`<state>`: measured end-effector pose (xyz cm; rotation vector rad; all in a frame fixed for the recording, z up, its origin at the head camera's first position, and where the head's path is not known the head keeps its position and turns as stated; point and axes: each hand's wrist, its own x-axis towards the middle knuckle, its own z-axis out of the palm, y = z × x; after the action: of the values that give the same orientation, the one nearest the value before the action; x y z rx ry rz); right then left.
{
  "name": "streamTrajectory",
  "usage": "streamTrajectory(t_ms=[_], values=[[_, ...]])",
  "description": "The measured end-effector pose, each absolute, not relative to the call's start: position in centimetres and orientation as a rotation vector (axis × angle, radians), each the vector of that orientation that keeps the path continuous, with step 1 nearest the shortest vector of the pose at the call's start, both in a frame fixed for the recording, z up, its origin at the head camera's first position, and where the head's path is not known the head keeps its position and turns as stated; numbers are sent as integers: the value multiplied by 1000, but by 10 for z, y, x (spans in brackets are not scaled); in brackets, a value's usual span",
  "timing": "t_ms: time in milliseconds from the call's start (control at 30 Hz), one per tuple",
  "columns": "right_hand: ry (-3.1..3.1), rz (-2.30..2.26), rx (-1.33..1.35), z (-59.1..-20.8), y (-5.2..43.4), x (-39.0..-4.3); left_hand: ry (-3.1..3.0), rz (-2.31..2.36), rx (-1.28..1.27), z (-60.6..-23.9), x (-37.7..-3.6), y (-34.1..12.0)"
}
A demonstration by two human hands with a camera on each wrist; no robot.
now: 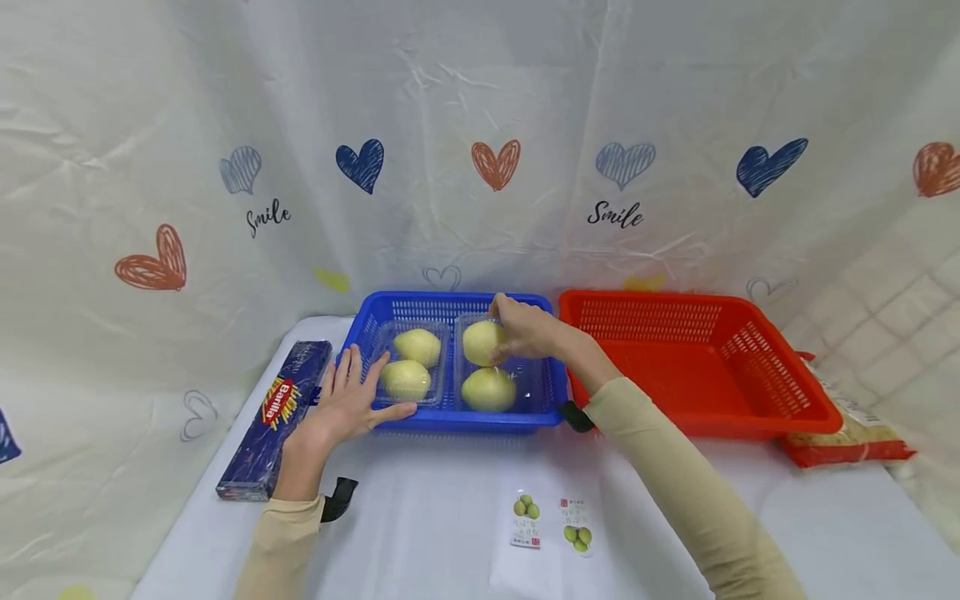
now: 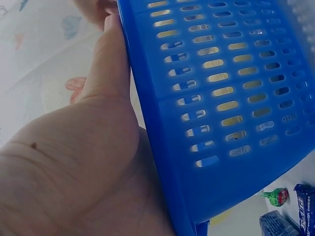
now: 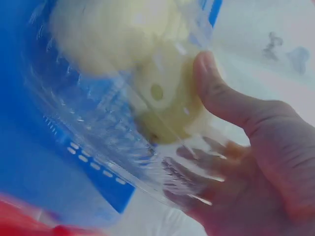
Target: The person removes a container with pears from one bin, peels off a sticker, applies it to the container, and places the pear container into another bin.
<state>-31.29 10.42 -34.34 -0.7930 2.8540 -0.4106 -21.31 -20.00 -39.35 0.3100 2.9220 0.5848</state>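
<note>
A blue plastic basket (image 1: pixel 465 421) holds two clear plastic boxes, each with two pale yellow-green fruits. My right hand (image 1: pixel 528 329) grips the right box (image 1: pixel 531 387) at its far right part. In the right wrist view, the thumb of my right hand (image 3: pixel 266 147) lies on the near face of this clear box (image 3: pixel 98 118), and the other fingers show through the plastic behind it. The left box (image 1: pixel 442 333) sits beside it in the basket. My left hand (image 1: pixel 341 408), fingers spread and fairly straight, rests on the basket's front left corner, along the blue rim (image 2: pixel 147 108).
Right of the blue basket stands a red basket (image 1: pixel 675 379), with a bag (image 1: pixel 847 433) partly under its right side. A dark blue Barilla box (image 1: pixel 277 417) lies at the left. Two labels with fruit pictures, one label (image 1: pixel 527 518) and another label (image 1: pixel 577 527), lie in front.
</note>
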Motion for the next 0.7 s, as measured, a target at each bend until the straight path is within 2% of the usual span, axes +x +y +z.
streamTrajectory(t_ms=[233,433,567,700], values=[[3306,-286,-971,-354,110,-263,2921,569,322,-395,-210,-205],[3611,-614,-1140,-335,123,-208,2924,522,308,-395,-210,-207],[3585,-924,-1238,-327,137,-162,2927,499,321,-393,-211,-203],[3376,-932,-1196,-333,144,-125,2916,502,321,-390,-212,-201]])
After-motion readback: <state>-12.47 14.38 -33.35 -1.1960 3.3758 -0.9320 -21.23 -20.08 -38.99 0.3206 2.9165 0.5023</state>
